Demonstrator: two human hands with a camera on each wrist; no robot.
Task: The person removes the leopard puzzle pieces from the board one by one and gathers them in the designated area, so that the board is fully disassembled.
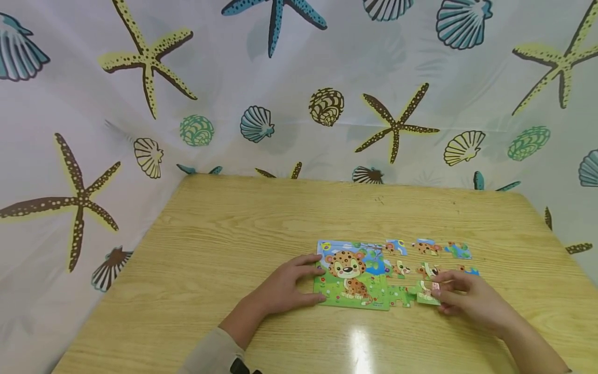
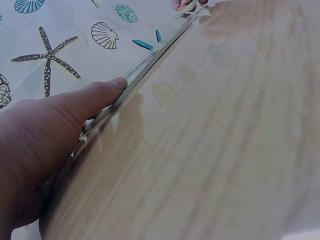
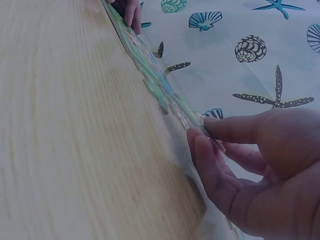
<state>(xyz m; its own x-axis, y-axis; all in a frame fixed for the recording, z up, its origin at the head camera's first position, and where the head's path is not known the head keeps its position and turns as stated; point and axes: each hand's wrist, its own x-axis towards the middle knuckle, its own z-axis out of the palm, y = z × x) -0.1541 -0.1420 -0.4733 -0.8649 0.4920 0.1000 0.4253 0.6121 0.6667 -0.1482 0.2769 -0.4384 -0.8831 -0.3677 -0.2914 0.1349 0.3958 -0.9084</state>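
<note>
A picture board [image 1: 352,272] with a spotted cub on grass lies flat on the table. At its left edge, my left hand [image 1: 286,286] rests with fingers spread, fingertips and thumb touching the border. My right hand [image 1: 474,304] pinches a green jigsaw piece [image 1: 425,295] between thumb and fingers, held tilted at the lower right. Just left of it, another green jigsaw piece [image 1: 398,296] lies against the board's right side. The right wrist view shows the thumb and fingertips [image 3: 212,127] meeting on the piece's edge.
Loose jigsaw pieces lie in rows right of the board, among them a blue-green piece [image 1: 459,250] and a spotted piece [image 1: 425,246]. My right hand partly covers the middle row. A shell-and-starfish cloth [image 1: 289,78] hangs behind and beside the wooden table [image 1: 224,223].
</note>
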